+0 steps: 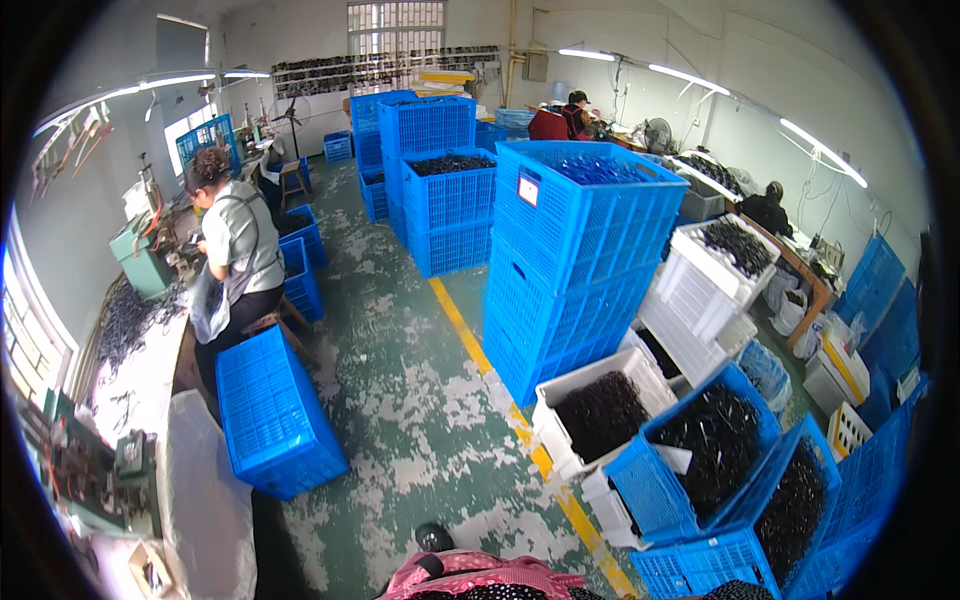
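Note:
Neither of my hands shows in the head view. At the lower edge is my pink dotted clothing (470, 572), with a dark dotted cloth beside it. A dark rounded thing, perhaps a shoe tip (433, 537), pokes out ahead of it on the floor. Closest to me on the right stand an open blue crate (640, 490) of thin black pieces and a white crate (552, 440) filled with similar dark pieces. What my hands hold, if anything, is out of sight.
A tall stack of blue crates (570, 290) stands right of the yellow floor line (465, 335). On the left, a closed-sided blue crate (275, 415) sits near a co-worker (240, 240) seated at a bench machine (145, 250). More people work at the back and right.

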The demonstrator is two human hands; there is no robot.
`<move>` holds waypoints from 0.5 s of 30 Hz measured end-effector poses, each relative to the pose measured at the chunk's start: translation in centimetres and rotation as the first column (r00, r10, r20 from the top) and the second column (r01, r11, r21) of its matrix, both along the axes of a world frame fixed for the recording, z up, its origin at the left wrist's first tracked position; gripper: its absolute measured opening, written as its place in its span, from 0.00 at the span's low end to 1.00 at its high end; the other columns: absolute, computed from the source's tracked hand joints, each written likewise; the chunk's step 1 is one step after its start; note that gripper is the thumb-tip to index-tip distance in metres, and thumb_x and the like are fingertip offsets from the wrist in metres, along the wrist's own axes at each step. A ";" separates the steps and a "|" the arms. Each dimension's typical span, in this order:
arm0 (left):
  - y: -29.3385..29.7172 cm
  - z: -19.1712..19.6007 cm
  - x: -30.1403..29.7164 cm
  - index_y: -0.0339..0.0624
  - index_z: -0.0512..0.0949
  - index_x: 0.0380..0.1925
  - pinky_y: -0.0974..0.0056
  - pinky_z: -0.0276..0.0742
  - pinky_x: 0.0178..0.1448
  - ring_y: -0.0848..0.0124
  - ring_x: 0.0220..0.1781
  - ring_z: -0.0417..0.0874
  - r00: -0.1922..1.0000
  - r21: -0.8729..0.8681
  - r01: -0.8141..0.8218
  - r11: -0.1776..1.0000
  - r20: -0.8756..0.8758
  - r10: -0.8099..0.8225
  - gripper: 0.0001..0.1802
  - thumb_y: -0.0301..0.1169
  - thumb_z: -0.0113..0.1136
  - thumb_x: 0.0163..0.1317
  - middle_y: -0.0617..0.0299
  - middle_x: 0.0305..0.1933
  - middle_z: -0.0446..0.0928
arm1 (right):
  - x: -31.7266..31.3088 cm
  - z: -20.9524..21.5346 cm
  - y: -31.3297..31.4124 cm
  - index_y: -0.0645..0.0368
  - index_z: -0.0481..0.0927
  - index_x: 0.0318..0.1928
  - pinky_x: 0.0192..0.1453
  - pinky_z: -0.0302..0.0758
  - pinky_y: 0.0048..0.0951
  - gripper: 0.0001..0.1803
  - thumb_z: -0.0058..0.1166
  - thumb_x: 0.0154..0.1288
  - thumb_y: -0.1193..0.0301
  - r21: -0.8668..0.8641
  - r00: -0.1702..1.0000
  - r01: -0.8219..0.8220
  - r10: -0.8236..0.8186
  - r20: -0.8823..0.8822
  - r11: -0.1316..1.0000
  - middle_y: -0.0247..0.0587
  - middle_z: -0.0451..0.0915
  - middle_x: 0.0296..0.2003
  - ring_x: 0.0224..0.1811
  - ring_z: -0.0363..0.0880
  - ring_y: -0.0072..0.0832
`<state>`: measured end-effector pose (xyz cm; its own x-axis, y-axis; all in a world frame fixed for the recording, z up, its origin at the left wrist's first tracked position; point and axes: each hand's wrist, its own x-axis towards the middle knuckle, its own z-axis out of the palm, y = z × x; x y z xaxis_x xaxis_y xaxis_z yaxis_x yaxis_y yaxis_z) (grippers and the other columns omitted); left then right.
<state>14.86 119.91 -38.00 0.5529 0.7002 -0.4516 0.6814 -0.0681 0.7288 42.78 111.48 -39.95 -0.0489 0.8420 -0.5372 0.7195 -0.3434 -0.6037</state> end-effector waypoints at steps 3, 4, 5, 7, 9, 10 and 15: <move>10.4 0.1 0.0 0.51 0.80 0.58 0.52 0.83 0.54 0.55 0.55 0.86 0.999 -0.019 0.041 0.999 0.014 -0.041 0.20 0.40 0.56 0.68 0.56 0.58 0.82 | -0.6 -0.2 8.0 0.55 0.78 0.59 0.56 0.79 0.49 0.25 0.51 0.71 0.53 -0.044 0.997 0.069 -0.070 -0.016 0.997 0.52 0.84 0.49 0.52 0.84 0.47; 13.9 0.3 0.1 0.51 0.80 0.58 0.52 0.83 0.54 0.55 0.55 0.86 0.998 -0.025 0.055 0.998 0.011 -0.054 0.20 0.39 0.56 0.68 0.56 0.58 0.82 | -0.4 -0.1 10.5 0.55 0.78 0.59 0.55 0.79 0.49 0.25 0.51 0.71 0.53 -0.055 0.995 0.101 -0.102 -0.019 0.993 0.52 0.84 0.49 0.52 0.84 0.47; 17.5 0.4 0.2 0.51 0.80 0.58 0.52 0.83 0.54 0.55 0.55 0.86 0.998 -0.030 0.068 0.997 0.004 -0.068 0.20 0.39 0.56 0.68 0.56 0.58 0.82 | -0.3 -0.2 12.8 0.55 0.78 0.59 0.55 0.79 0.49 0.25 0.51 0.71 0.53 -0.068 0.990 0.134 -0.136 -0.023 0.989 0.52 0.84 0.49 0.52 0.84 0.46; 24.6 0.6 0.4 0.51 0.80 0.57 0.52 0.83 0.54 0.55 0.55 0.86 0.996 -0.027 0.087 0.996 0.001 -0.087 0.20 0.39 0.56 0.68 0.56 0.58 0.82 | 0.1 -0.4 17.6 0.55 0.78 0.59 0.55 0.79 0.49 0.25 0.51 0.71 0.53 -0.100 0.979 0.198 -0.201 -0.025 0.975 0.51 0.84 0.49 0.52 0.84 0.46; 32.1 0.0 0.5 0.51 0.81 0.57 0.52 0.83 0.55 0.55 0.55 0.85 0.995 -0.024 0.100 0.995 -0.003 -0.100 0.20 0.39 0.56 0.68 0.56 0.58 0.82 | 0.4 -1.5 22.9 0.55 0.79 0.59 0.55 0.79 0.49 0.25 0.51 0.71 0.53 -0.141 0.968 0.244 -0.250 -0.028 0.960 0.51 0.84 0.48 0.52 0.84 0.46; 36.0 -0.4 0.4 0.51 0.81 0.57 0.52 0.83 0.55 0.55 0.56 0.85 0.995 -0.021 0.094 0.995 -0.015 -0.095 0.20 0.39 0.56 0.68 0.56 0.58 0.82 | 0.8 -2.3 25.8 0.55 0.79 0.59 0.55 0.79 0.49 0.25 0.51 0.71 0.53 -0.163 0.964 0.257 -0.264 -0.025 0.953 0.51 0.84 0.48 0.52 0.84 0.46; 56.3 -2.3 -1.2 0.51 0.81 0.57 0.52 0.83 0.55 0.55 0.56 0.85 0.994 0.016 -0.013 1.000 -0.112 0.015 0.20 0.39 0.56 0.67 0.56 0.58 0.82 | 3.9 -6.8 44.6 0.55 0.79 0.59 0.55 0.79 0.49 0.24 0.51 0.71 0.53 -0.244 0.966 0.245 -0.257 -0.016 0.938 0.51 0.84 0.48 0.51 0.85 0.46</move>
<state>13.66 176.17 -40.30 0.4896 0.7147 -0.4994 0.7594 -0.0680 0.6471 46.66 156.06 -46.76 0.1174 0.6781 -0.7256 0.5643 -0.6468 -0.5131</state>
